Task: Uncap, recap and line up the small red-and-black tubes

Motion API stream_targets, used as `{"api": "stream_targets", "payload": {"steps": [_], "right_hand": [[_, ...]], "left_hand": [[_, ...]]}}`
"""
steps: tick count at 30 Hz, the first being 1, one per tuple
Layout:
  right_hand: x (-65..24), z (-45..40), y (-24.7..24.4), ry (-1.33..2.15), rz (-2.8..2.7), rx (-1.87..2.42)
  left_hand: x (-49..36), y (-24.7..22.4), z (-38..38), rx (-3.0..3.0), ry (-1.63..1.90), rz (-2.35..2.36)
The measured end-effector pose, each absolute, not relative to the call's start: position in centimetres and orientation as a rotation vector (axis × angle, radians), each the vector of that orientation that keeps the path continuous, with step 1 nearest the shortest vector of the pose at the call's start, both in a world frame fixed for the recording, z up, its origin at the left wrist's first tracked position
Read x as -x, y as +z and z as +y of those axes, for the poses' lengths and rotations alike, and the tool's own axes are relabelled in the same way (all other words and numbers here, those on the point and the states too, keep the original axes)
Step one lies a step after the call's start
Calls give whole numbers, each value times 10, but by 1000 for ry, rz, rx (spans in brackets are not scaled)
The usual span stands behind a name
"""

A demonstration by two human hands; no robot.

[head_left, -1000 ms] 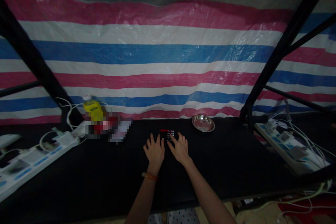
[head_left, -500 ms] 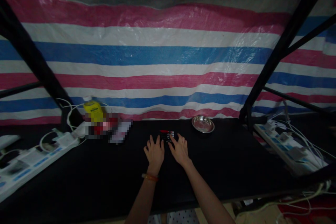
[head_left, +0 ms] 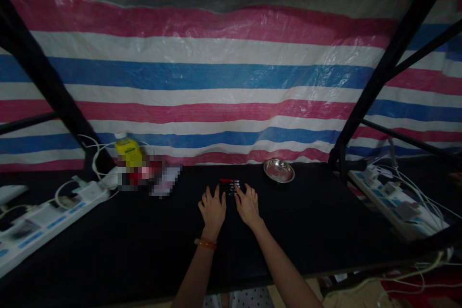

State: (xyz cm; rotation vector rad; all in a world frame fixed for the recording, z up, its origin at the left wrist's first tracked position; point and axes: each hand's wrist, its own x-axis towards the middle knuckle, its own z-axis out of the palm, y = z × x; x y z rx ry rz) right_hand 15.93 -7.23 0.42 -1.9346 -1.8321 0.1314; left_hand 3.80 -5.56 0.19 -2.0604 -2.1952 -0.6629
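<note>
Several short, slim items [head_left: 228, 186] lie side by side in a small row on the black tabletop. The farthest one is red, the others look black, and their right ends are silvery; their exact kind is too small to make out. Just left of the row, my left hand [head_left: 213, 208] rests palm down with its fingers spread, its thumb beside the items' left ends. On the other side, my right hand [head_left: 248, 206] also has its fingers apart, with its thumb and index finger at the silvery ends. Neither hand grasps anything.
A round metal dish [head_left: 279, 171] sits behind and right. At the back left stand a yellow bottle [head_left: 129, 151] and a blurred-out patch of things. Power strips with plugs and cables flank the table left [head_left: 46, 221] and right [head_left: 397, 202]. Black frame posts [head_left: 375, 86] rise at both sides.
My right thumb has shifted slightly to the right, off the middle of the row, so more of the items shows. My left hand has hardly moved.
</note>
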Motion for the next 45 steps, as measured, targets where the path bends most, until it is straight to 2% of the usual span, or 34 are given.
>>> {"api": "stream_targets", "payload": {"steps": [13,45], "right_hand": [[-165,-69,-2,123,-1626,1908],[-166,-67,1,255,-1666,1945]], "left_hand": [[-38,-1,-54,2053,-653,-2183],[-38,1,-54,2071,-651,-2212]]}}
